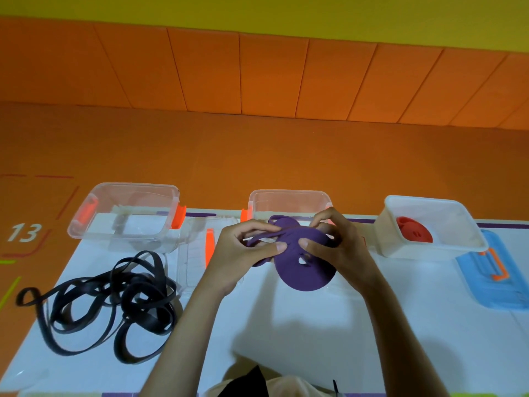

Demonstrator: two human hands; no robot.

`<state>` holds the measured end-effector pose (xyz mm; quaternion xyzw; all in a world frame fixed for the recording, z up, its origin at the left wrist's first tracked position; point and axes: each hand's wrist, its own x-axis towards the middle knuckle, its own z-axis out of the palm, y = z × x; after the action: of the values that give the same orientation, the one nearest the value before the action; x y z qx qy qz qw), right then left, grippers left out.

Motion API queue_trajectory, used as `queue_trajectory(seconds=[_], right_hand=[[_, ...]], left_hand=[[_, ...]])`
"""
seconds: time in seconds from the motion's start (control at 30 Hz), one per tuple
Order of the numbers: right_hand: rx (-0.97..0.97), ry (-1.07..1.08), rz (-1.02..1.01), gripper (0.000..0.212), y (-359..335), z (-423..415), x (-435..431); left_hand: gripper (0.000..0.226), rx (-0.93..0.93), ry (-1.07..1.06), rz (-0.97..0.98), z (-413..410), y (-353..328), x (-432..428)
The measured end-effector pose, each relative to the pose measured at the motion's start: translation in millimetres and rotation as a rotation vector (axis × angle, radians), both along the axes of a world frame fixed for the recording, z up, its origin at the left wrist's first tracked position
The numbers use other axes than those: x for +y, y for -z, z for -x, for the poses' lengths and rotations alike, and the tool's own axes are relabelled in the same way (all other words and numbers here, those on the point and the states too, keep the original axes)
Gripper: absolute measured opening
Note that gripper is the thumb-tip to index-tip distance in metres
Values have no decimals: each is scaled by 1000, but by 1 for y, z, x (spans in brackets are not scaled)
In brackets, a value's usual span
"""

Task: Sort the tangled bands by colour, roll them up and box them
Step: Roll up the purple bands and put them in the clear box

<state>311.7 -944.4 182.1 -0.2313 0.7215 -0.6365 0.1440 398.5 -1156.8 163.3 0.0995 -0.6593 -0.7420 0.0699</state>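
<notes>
A purple band (303,270), wound into a flat coil with loose loops at its top, is held up over the white table (286,325). My left hand (243,253) pinches the loose loops on the left. My right hand (335,247) grips the coil's upper right edge, thumb pressed on its face. A tangled black band (114,299) lies loose on the table at left. A rolled red band (413,229) sits inside the right clear box (458,247). The left clear box (86,227) and the middle clear box (286,196) stand at the table's far edge.
A clear lid with an orange clip (209,247) lies flat between the left and middle boxes. A blue lid with an orange clip (492,273) lies at the far right. Orange floor and wall padding lie beyond the table.
</notes>
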Motion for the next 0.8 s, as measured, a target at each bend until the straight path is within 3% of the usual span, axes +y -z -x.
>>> queue_trajectory(seconds=[0.13, 0.33, 0.8], right_hand=[[-17, 78, 107, 29, 10, 3, -1], [-14, 241, 169, 28, 28, 6, -4], [-145, 534, 220, 25, 59, 24, -31]], left_hand=[[49, 32, -83, -54, 4, 7, 10], [29, 74, -184, 16, 7, 17, 18], [28, -91, -421, -319, 41, 47, 41]])
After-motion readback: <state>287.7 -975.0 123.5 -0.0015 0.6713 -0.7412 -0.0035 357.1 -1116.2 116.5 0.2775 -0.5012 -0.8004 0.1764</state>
